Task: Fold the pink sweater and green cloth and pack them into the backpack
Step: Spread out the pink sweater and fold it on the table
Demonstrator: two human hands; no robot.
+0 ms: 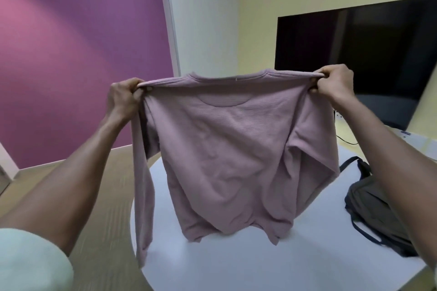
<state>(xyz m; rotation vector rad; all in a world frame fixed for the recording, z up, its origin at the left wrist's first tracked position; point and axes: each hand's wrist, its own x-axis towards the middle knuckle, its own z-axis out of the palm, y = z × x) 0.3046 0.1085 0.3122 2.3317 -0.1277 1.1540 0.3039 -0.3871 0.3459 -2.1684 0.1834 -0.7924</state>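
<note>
A pale green sleeve (28,260) is showing at the near left corner, nearest the camera, and the bare left forearm is reaching out from it. The left hand (123,99) is gripping the left shoulder of the pink sweater (227,153), fingers curled tight round the bunched fabric. The right hand (335,85) is pinching the right shoulder in the same way. The sweater is hanging spread between them, above the white round table (236,262), its hem hanging just above the tabletop and one long sleeve dangling at the left. The grey backpack (376,215) is lying on the table's right side, partly hidden behind the right forearm. A dark screen (366,54) is standing against the far right wall.
</note>
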